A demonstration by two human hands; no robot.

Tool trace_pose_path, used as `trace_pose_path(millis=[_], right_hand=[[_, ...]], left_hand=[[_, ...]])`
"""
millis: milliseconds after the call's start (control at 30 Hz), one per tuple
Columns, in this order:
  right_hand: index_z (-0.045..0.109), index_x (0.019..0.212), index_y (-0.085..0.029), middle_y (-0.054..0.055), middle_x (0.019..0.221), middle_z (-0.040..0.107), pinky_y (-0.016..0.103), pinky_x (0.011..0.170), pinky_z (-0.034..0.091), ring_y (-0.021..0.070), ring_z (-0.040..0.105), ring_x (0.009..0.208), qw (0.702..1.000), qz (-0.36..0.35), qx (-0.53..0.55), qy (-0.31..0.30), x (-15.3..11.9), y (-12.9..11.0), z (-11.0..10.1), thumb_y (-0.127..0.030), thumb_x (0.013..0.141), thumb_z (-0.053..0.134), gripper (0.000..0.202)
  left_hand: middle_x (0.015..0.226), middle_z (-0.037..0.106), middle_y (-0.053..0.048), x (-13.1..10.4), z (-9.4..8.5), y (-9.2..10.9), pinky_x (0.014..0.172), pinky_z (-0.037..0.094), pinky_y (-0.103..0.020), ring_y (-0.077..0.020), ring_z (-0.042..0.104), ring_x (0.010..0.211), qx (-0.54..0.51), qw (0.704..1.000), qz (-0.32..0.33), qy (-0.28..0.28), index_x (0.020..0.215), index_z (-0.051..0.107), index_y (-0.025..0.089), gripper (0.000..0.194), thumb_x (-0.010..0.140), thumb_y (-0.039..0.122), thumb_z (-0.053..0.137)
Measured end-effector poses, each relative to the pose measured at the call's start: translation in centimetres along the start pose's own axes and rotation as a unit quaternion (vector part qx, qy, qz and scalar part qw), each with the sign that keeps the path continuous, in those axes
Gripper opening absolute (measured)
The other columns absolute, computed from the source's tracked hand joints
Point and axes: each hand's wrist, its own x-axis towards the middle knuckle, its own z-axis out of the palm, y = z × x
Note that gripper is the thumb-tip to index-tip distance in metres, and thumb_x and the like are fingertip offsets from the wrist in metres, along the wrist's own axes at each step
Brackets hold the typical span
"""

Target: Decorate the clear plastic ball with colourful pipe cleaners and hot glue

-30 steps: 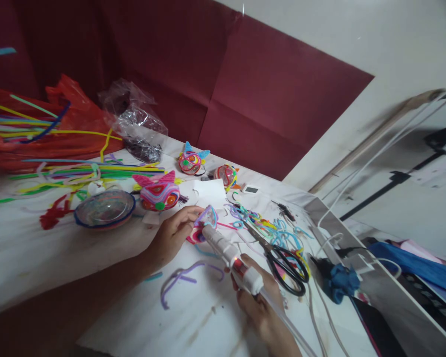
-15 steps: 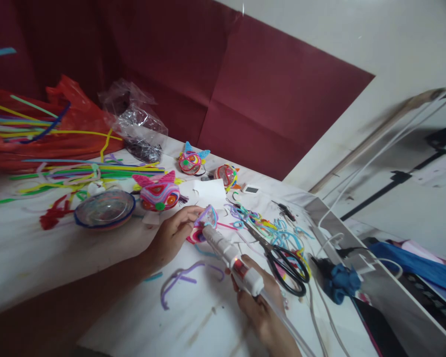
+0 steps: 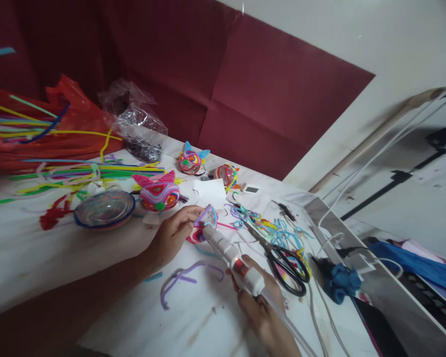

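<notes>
In my right hand (image 3: pixel 262 302) is a white hot glue gun (image 3: pixel 226 250) with a small light glowing on its body and a glue stick trailing from its back. My left hand (image 3: pixel 174 230) pinches a small pipe-cleaner craft piece (image 3: pixel 207 217) edged in purple, with pink and red parts below. The glue gun's tip meets or nearly meets this piece; the exact contact is hidden. Bent purple pipe cleaners (image 3: pixel 186 275) lie on the table just below. Black-handled scissors (image 3: pixel 286 267) rest right of the glue gun, beside a heap of pipe-cleaner scraps (image 3: pixel 275 228).
A pink-eared pipe-cleaner animal head (image 3: pixel 158 191) and a clear blue-rimmed bowl (image 3: pixel 104 209) stand left of my hands. Two similar heads (image 3: pixel 190 161) sit farther back. A red bag (image 3: pixel 74 134) of pipe cleaners lies far left. Cables (image 3: pixel 315 317) run along the right.
Hardly anything differs. Both hands, the glue gun and the craft piece stay in nearly the same place.
</notes>
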Motion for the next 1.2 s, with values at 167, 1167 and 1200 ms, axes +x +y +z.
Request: trace_pose_path(millis=[167, 1167, 1200], right_hand=[[0.053, 0.07, -0.023, 0.0, 0.068, 0.049, 0.028, 0.056, 0.036, 0.0166, 0.05, 0.061, 0.999, -0.04, -0.005, -0.016, 0.2, -0.1, -0.1, -0.015, 0.07, 0.052, 0.008], [0.07, 0.084, -0.021, 0.005, 0.082, 0.066, 0.029, 0.063, 0.049, 0.0195, 0.062, 0.074, 0.975, -0.125, 0.026, -0.184, 0.5, 0.4, -4.1, -0.018, 0.082, 0.061, 0.01], [0.071, 0.091, -0.021, 0.007, 0.089, 0.068, 0.03, 0.068, 0.051, 0.0207, 0.064, 0.08, 0.974, -0.122, 0.023, -0.188, 0.3, 0.6, -4.1, -0.018, 0.082, 0.062, 0.013]], left_hand=[[0.099, 0.074, -0.004, 0.1, 0.0, 0.2, 0.081, 0.048, -0.03, -0.0199, 0.068, 0.09, -0.009, 1.0, -0.004, 0.007, 0.116, 0.065, 0.019, 0.036, 0.082, 0.021, 0.051], [0.084, 0.065, 0.0, 1.2, -0.6, 0.5, 0.058, 0.043, -0.025, -0.0147, 0.059, 0.066, -0.044, 0.997, -0.025, 0.064, 0.115, 0.064, 0.017, 0.043, 0.073, 0.023, 0.055], [0.085, 0.065, 0.0, 1.4, -0.7, 0.3, 0.058, 0.044, -0.025, -0.0151, 0.06, 0.068, -0.047, 0.997, -0.021, 0.065, 0.115, 0.064, 0.018, 0.044, 0.073, 0.022, 0.054]])
